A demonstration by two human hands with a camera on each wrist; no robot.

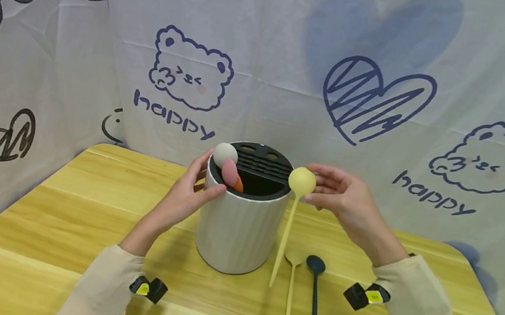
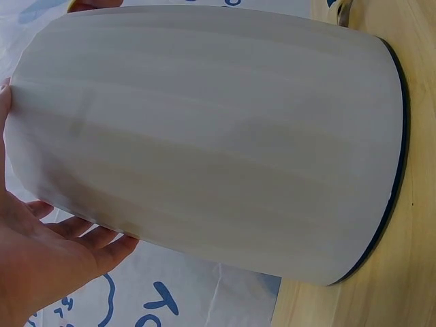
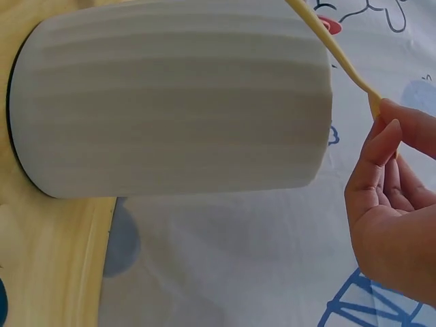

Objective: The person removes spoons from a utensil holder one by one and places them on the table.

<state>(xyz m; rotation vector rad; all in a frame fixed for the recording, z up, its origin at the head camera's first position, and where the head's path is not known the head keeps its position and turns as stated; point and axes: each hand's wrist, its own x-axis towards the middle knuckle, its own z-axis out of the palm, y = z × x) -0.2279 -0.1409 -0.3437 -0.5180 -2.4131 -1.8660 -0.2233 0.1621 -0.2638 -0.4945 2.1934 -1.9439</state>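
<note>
A white ribbed utensil holder (image 1: 240, 228) with a black slotted top (image 1: 259, 161) stands upright on the table. My left hand (image 1: 188, 188) holds its left side, thumb at the front rim and fingers round the far side. Right of the holder, my right hand (image 1: 344, 199) pinches a yellow spoon (image 1: 301, 182) by its round head, its thin handle hanging down. In the right wrist view, fingertips (image 3: 388, 129) meet on the spoon's head. Inside the holder's left part stand utensils with a white round head (image 1: 225, 155), a pink head (image 1: 229, 172) and an orange part (image 1: 239, 184).
On the wooden table (image 1: 72, 204) right of the holder lie a second, pale yellow spoon (image 1: 290, 294) and a dark spoon (image 1: 315, 298), side by side with handles toward me. A white printed cloth (image 1: 268, 70) hangs behind the table.
</note>
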